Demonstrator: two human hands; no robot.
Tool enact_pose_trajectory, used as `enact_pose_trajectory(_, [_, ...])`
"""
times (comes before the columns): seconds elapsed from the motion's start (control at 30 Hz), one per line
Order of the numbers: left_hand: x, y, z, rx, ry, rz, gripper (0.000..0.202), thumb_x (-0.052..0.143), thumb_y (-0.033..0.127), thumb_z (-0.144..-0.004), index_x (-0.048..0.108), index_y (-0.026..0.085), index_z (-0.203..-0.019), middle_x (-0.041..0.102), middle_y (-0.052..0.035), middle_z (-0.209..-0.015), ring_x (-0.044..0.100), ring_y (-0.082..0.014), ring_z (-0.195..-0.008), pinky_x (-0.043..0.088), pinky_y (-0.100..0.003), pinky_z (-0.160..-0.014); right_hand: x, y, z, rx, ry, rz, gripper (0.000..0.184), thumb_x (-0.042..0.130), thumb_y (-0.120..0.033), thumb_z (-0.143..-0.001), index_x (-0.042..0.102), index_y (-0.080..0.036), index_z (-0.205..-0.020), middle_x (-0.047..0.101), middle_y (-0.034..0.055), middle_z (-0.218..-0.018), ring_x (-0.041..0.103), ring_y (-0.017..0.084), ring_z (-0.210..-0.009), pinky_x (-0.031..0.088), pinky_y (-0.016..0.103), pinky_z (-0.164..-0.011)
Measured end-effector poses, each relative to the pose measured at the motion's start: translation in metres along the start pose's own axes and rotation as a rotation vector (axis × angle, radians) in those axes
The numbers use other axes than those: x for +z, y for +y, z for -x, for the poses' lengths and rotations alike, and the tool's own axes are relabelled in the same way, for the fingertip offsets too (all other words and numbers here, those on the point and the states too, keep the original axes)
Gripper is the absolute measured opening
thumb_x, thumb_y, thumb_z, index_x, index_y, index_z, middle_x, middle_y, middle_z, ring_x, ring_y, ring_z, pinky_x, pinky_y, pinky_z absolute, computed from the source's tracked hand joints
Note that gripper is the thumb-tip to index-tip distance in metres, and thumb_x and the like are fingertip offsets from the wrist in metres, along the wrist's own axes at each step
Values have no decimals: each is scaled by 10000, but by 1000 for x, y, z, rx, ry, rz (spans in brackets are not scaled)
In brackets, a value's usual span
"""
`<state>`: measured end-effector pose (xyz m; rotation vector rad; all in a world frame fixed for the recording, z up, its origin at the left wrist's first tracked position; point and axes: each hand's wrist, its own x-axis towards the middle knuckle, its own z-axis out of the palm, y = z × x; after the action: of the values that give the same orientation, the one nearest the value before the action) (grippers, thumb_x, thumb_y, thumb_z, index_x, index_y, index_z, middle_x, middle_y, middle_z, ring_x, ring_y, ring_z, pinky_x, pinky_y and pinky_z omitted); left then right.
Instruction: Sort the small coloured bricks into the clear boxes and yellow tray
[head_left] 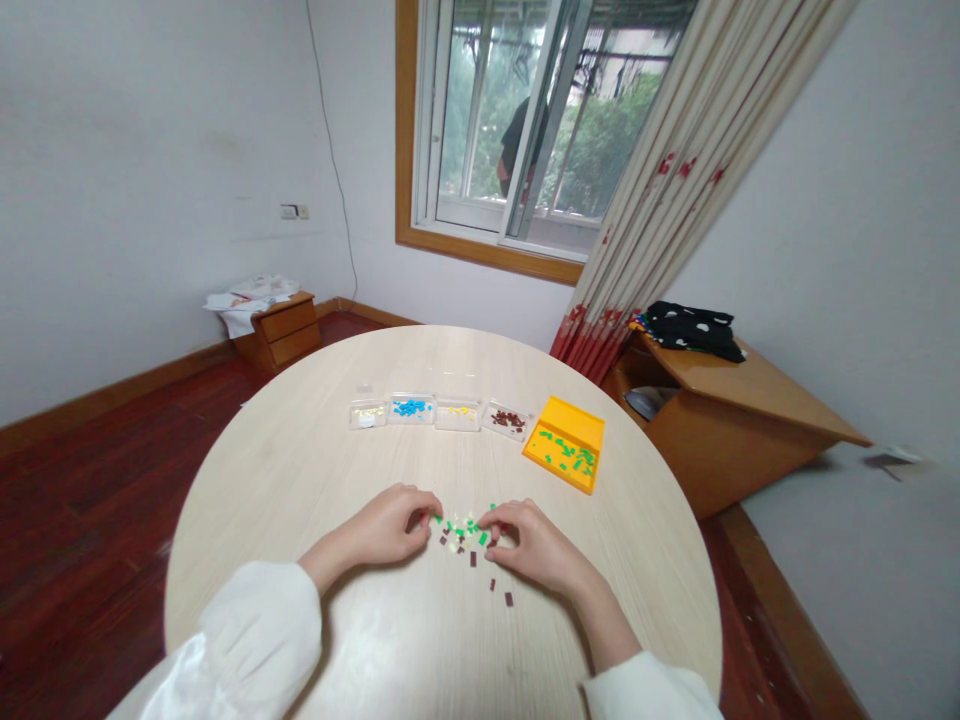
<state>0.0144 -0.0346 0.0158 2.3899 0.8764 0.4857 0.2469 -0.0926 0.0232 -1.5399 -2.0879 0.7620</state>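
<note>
A loose pile of small flat pieces lies on the round table between my hands: green pieces [460, 532], pale yellowish pieces and dark brown pieces [473, 559]. My left hand [391, 524] rests at the pile's left edge, fingers curved and thumb apart from the index finger. One green piece [437, 519] lies right at its index fingertip; whether it is touched I cannot tell. On the right side, my right hand [529, 540] bends over the pile with a gap between thumb and fingers. Two more brown pieces lie nearer to me, below this hand.
Beyond the pile, clear boxes hold pale pieces [368, 411], blue pieces [411, 408], yellow pieces [459, 412] and brown pieces [508, 420]. A yellow case [574, 415] with green pieces lies opened to their right. The table [300, 440] has a curved edge.
</note>
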Motion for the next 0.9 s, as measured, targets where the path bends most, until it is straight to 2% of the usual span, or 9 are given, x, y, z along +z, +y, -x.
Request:
enact_pose_trajectory(0.1, [1,-1,-1,-32,-26,16,214,471,131,-747,648,168,-861,615,-9,-694,521,-130,-641,389,-238,-632,-3,-3,1,9,28,16,178,643,-199,-723,669,-215,-899,656,9,-787,556,189,-823,386,326,-800])
enact_pose_trajectory(0.27, [2,-2,-3,-21,-4,53,218,465,112,-766,664,163,-838,603,-27,-758,536,-130,-705,404,-236,-676,0,-2,-1,-20,66,60,100,583,-164,-776,659,-203,-827,640,18,-791,554,171,-800,373,315,-786])
enact_pose_trajectory(0.43, [3,-4,-1,54,-28,5,326,427,83,-779,694,198,-928,565,-39,-807,530,-137,-767,412,-243,-723,7,1,-4,-84,37,57,204,517,-80,-792,671,-213,-778,635,12,-814,555,156,-837,348,317,-827])
enact_pose_trajectory(0.67, [5,-12,-2,-8,42,-28,377,408,40,-733,687,179,-944,558,-49,-841,525,-153,-814,426,-266,-755,3,4,-3,-69,87,96,270,473,-38,-776,684,-207,-786,612,27,-804,549,171,-847,360,331,-817])
enact_pose_trajectory(0.9, [0,-9,0,25,-16,-32,368,417,9,-687,706,184,-832,549,-45,-846,512,-160,-838,415,-280,-787,1,1,2,-119,-6,77,293,476,-29,-764,692,-227,-764,617,17,-809,541,168,-860,351,346,-843])
